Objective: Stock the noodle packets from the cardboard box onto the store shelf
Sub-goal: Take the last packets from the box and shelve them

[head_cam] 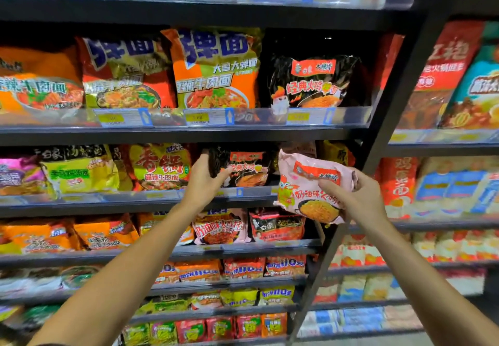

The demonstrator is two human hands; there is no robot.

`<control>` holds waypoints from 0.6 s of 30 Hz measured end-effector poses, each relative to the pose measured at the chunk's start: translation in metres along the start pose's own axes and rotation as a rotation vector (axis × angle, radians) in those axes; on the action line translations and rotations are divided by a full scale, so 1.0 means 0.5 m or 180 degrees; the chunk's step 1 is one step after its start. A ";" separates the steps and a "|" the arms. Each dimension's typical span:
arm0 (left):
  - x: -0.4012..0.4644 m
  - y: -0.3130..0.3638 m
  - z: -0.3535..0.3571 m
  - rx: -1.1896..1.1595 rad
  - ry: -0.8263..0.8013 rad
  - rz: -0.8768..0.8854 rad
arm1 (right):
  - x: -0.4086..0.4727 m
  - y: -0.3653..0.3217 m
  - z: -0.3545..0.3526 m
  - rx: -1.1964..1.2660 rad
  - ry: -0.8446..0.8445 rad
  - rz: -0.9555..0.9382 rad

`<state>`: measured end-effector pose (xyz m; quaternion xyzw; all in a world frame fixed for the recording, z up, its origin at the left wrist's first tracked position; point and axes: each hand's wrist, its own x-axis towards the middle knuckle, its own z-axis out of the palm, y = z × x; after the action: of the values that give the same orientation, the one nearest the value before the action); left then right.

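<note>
Store shelf (189,202) mostly stocked; left hand (201,181) gripping black packet (243,169), right hand (359,197) clamping pink packet (307,183), unplaced.

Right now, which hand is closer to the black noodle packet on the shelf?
Left. The left hand grips the black noodle packet by its left edge; the right hand is off to its right, holding a pink noodle packet.

shelf (189,132): dark, tiered, clear price rail | noodle packets (216,70) stood upright in rows on every tier
</note>
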<state>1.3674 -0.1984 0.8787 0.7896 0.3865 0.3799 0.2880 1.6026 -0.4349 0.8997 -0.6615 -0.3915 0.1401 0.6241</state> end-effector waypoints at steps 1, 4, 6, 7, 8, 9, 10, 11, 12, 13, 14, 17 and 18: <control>0.000 0.005 0.005 0.0207 0.0201 0.0071 | 0.007 -0.004 0.004 0.0050 -0.0021 0.0047; -0.003 0.016 0.020 0.0725 0.0620 0.0263 | 0.040 -0.013 0.024 0.0154 0.0063 0.0136; -0.005 0.018 0.031 0.1036 0.0744 0.0408 | 0.066 -0.019 0.041 0.0204 0.0168 0.0205; -0.004 0.019 0.034 0.1233 0.0781 0.0462 | 0.077 -0.020 0.050 0.0245 0.0233 0.0239; -0.001 0.019 0.037 0.1418 0.0833 0.0533 | 0.087 -0.021 0.059 0.0287 0.0298 0.0265; 0.000 0.020 0.038 0.1570 0.0888 0.0612 | 0.096 -0.021 0.067 0.0300 0.0362 0.0288; 0.001 0.020 0.037 0.1682 0.0912 0.0691 | 0.104 -0.020 0.074 0.0290 0.0410 0.0324; 0.000 0.020 0.037 0.1774 0.0895 0.0770 | 0.112 -0.020 0.079 0.0263 0.0437 0.0347; -0.002 0.017 0.037 0.1862 0.0856 0.0865 | 0.123 -0.015 0.082 0.0234 0.0450 0.0394; -0.006 0.013 0.037 0.1946 0.0812 0.0982 | 0.132 -0.014 0.083 0.0204 0.0436 0.0454; -0.009 0.008 0.038 0.2042 0.0747 0.1118 | 0.145 -0.010 0.084 0.0136 0.0420 0.0547; -0.016 -0.007 0.038 0.2470 0.0421 0.1377 | 0.181 -0.015 0.089 -0.0420 0.0333 0.0823; -0.017 -0.011 0.037 0.2596 0.0306 0.1391 | 0.191 -0.017 0.093 -0.0640 0.0325 0.0899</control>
<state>1.3772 -0.2056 0.8614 0.8828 0.3418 0.2848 -0.1510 1.6309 -0.3362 0.9284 -0.7752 -0.2746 0.1527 0.5480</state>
